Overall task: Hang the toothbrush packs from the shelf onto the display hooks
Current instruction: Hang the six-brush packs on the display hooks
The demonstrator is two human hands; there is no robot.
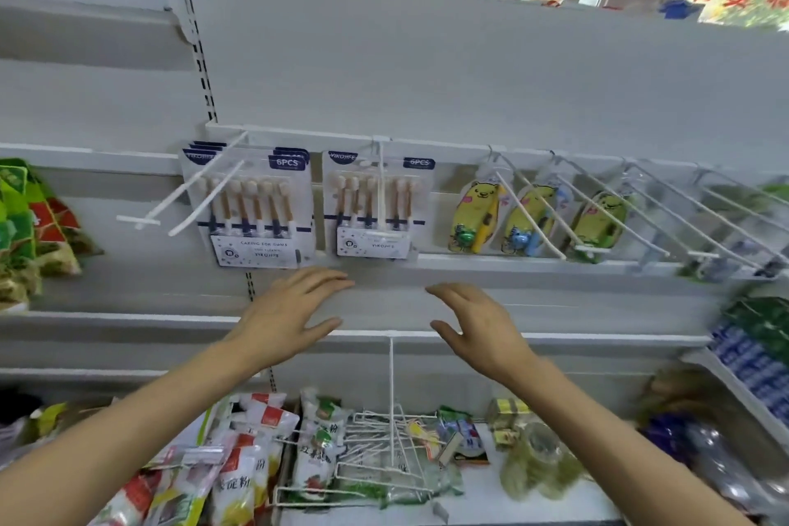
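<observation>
Taking the white hook rail [427, 143] as reference. Below its left end, a stack of several toothbrush packs [252, 209] is hanging on an angled double hook [179, 201], whose long prongs are projecting well forward of the cards, leaving room for more. Just to the right, a single toothbrush pack [378, 207] is hanging on the centre hook [381, 192], its card sitting flat against the back panel. Both hands are hovering below the rail and beneath these packs: the left hand [286, 312] and the right hand [474, 325] are holding nothing, fingers extended and relaxed, palms turned toward each other. No further pack is showing on the bare shelf [555, 307] behind the hands, so I judge the hanging to be finished or nearly so.

Further right along the rail, yellow bear-shaped items [474, 216] are hanging on their own hooks, followed by a row of largely bare hooks [683, 218]. Well below the rail, food packets [256, 457] and a tangle of loose wire hooks [384, 440] are crowding the lower shelf; one upright wire [390, 376] is rising between the forearms and could snag a reach.
</observation>
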